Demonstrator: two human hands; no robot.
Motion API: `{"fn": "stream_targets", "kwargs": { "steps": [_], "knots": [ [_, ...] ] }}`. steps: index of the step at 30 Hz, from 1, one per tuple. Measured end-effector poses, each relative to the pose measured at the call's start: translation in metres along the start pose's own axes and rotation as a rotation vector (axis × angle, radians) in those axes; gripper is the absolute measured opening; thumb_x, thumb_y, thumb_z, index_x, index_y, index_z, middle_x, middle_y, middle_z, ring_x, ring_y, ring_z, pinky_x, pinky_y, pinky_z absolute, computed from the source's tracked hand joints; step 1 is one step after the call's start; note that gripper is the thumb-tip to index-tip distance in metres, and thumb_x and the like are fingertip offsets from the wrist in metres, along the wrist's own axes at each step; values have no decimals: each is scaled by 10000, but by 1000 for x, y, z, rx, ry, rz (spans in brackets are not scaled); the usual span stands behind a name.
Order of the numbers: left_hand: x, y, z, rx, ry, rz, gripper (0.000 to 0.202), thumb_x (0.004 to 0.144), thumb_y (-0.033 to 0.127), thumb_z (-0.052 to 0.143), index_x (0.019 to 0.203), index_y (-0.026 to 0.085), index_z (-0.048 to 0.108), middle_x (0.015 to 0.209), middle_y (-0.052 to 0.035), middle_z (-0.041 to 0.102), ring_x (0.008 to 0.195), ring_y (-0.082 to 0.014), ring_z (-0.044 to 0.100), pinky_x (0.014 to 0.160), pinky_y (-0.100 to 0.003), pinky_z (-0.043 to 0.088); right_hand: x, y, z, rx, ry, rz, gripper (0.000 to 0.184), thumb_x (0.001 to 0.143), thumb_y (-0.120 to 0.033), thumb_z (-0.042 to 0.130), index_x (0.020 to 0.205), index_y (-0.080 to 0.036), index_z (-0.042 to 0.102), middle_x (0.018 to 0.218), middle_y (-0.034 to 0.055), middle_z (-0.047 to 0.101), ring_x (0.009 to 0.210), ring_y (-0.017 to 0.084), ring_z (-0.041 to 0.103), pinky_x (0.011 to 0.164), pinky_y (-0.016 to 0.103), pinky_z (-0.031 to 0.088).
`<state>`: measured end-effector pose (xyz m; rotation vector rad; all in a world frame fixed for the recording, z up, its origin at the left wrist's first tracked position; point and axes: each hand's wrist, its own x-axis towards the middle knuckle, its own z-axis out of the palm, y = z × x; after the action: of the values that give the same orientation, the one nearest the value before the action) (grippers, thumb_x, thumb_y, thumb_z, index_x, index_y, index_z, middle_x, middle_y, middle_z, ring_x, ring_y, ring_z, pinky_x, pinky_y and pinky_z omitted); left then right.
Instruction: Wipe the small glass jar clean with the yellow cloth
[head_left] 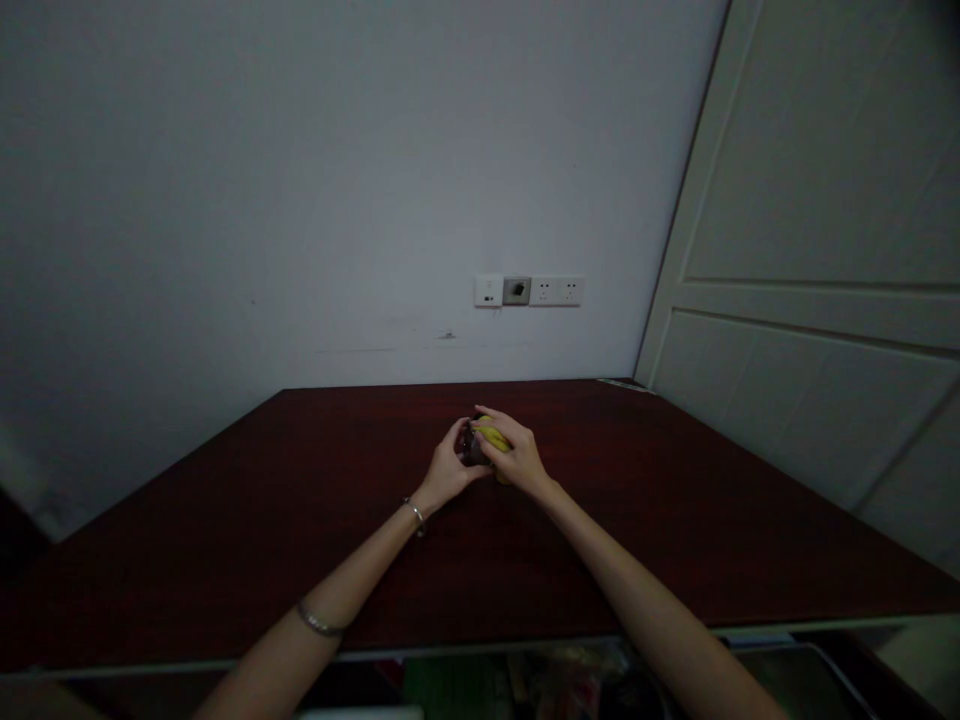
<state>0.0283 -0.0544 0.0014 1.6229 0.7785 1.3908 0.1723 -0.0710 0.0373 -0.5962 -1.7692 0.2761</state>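
Note:
Over the middle of the dark red table (262, 520), my two hands meet around a small dark, shiny object whose kind I cannot make out (469, 445). The thumb and fingers of my left hand (447, 472) curve round it from the left side. In my right hand (523, 458) is a bright yellow, soft-looking cloth (494, 437), pressed against the dark object. Part of the yellow also shows below the right palm. Fingers cover much of both things.
Wall sockets and switches (529, 291) sit above the table's back edge on the pale wall (337, 180). A panelled white door (817, 240) stands at the right. Below the front edge, an open space holds a green item (457, 688) and several other things.

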Motion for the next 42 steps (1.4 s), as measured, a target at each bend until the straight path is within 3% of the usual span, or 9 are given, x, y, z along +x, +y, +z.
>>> {"fn": "stream_targets", "kwargs": {
  "steps": [8, 11, 16, 20, 29, 33, 39, 42],
  "knots": [
    [-6, 20, 7, -10, -45, -53, 868, 454, 144, 818, 1225, 140, 419, 1196, -144, 512, 1097, -271, 517, 902, -392, 472, 6, 18, 4, 181, 160, 275, 207, 803, -319, 555, 901, -192, 685, 1035, 81, 680, 993, 222, 622, 908, 375, 465],
    [-5, 19, 6, -12, -20, -85, 862, 431, 149, 828, 1201, 141, 439, 1127, -129, 543, 1043, -262, 540, 855, -379, 494, 5, 15, 3, 131, 149, 227, 216, 808, -321, 554, 936, -197, 677, 1082, 83, 660, 1021, 220, 608, 924, 376, 454],
    [0, 11, 3, -19, 25, -96, 848, 414, 142, 830, 1174, 135, 454, 1099, -115, 556, 990, -240, 555, 834, -360, 491, 1, 1, 1, -7, 23, 25, 226, 808, -268, 558, 999, -206, 662, 1151, 87, 622, 1100, 216, 560, 946, 368, 436],
    [1, 10, 2, -11, 56, -94, 844, 422, 135, 822, 1181, 131, 452, 1071, -104, 574, 977, -235, 563, 866, -378, 470, 0, -1, 0, -20, -30, -16, 228, 801, -260, 564, 999, -211, 665, 1178, 86, 606, 1111, 215, 551, 950, 369, 435],
    [-5, 23, 5, -22, -43, -111, 845, 415, 83, 804, 1184, 162, 463, 1179, -120, 540, 1097, -264, 523, 890, -380, 471, 5, 22, 5, 179, 160, 315, 252, 788, -373, 567, 918, -194, 689, 1011, 66, 692, 968, 223, 634, 897, 373, 476],
    [-4, 22, 6, -26, -32, -110, 860, 407, 98, 814, 1195, 149, 473, 1180, -133, 550, 1085, -277, 534, 904, -404, 463, 3, 14, 3, 76, 134, 192, 225, 804, -325, 559, 946, -200, 681, 1092, 76, 657, 1027, 219, 606, 930, 373, 452],
    [1, 14, 4, -62, -7, -93, 844, 441, 95, 785, 1220, 121, 462, 1162, -142, 573, 1035, -282, 568, 907, -417, 456, -4, -1, 1, -101, -42, -82, 246, 796, -248, 566, 1024, -223, 655, 1216, 86, 579, 1149, 220, 521, 987, 387, 409],
    [2, 13, 3, -69, -8, -56, 826, 466, 92, 769, 1230, 116, 454, 1189, -144, 561, 1052, -277, 562, 915, -404, 454, -6, 0, 2, -117, -81, -128, 261, 789, -242, 572, 1038, -240, 650, 1246, 74, 558, 1175, 218, 496, 1023, 405, 374]
  ]
}}
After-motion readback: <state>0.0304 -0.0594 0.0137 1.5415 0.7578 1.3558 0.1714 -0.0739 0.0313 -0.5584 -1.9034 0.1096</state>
